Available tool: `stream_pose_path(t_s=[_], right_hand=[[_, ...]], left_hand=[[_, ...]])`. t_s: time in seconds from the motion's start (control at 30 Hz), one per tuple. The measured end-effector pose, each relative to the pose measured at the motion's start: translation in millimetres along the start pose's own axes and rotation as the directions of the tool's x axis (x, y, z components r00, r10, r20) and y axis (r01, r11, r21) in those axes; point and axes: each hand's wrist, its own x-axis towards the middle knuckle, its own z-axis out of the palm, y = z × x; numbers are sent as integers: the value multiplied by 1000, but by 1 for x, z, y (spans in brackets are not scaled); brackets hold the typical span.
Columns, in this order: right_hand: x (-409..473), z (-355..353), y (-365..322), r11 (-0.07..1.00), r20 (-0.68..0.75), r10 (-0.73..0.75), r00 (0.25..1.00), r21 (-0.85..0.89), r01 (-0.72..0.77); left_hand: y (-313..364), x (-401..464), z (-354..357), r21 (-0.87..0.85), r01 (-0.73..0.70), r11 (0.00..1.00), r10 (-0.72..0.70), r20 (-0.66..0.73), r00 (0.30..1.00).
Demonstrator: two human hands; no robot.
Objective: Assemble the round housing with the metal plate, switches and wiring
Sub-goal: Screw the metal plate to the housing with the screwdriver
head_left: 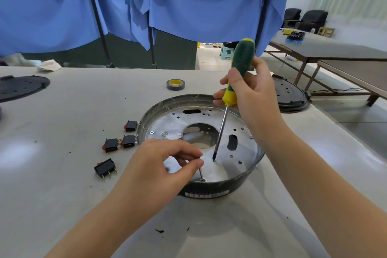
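The round black housing (247, 170) sits on the table's centre with the perforated metal plate (178, 123) lying inside it. My left hand (165, 161) pinches a small screw (200, 174) upright over the plate's near edge. My right hand (249, 90) grips a green and yellow screwdriver (240, 65); its tip hovers over the plate, just right of the screw. Several black rocker switches with red buttons lie left of the housing: one (130, 126) by its rim, two (120, 143) side by side, one (105, 167) nearer me. No wiring is visible.
A roll of tape (176, 84) lies behind the housing. Black round covers sit at the far left (21, 87) and the far right (290, 96) of the table. Blue curtains (167, 2) hang behind. Other tables (335, 52) stand to the right.
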Motion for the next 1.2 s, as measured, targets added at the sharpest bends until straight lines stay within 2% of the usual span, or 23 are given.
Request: stream_pose_path(t_s=[0.2,0.33,0.47,0.63,1.03,1.1,1.2], right_hand=[[-13,-2,13,988,-85,-149,985,-45,145],[-15,-5,17,989,-143,-145,979,-21,144],[-17,-4,17,984,-137,-176,975,-39,172],[-16,-5,17,989,-147,-149,978,-26,146],[-16,-4,18,991,-152,-134,979,-26,131],[-16,-4,18,991,-152,-131,980,-30,128],[-15,-4,19,992,-152,-123,981,-25,121]], left_hand=[[-4,-2,0,38,13,999,-13,5,1000],[-5,-1,1,58,7,998,-7,12,1000],[-6,0,1,48,23,999,-24,33,999],[-3,1,1,102,-6,995,-3,80,997],[-3,3,-2,99,-27,995,15,123,992],[-3,5,-3,84,-11,996,-3,167,986],[0,9,-9,53,85,995,-95,236,967]])
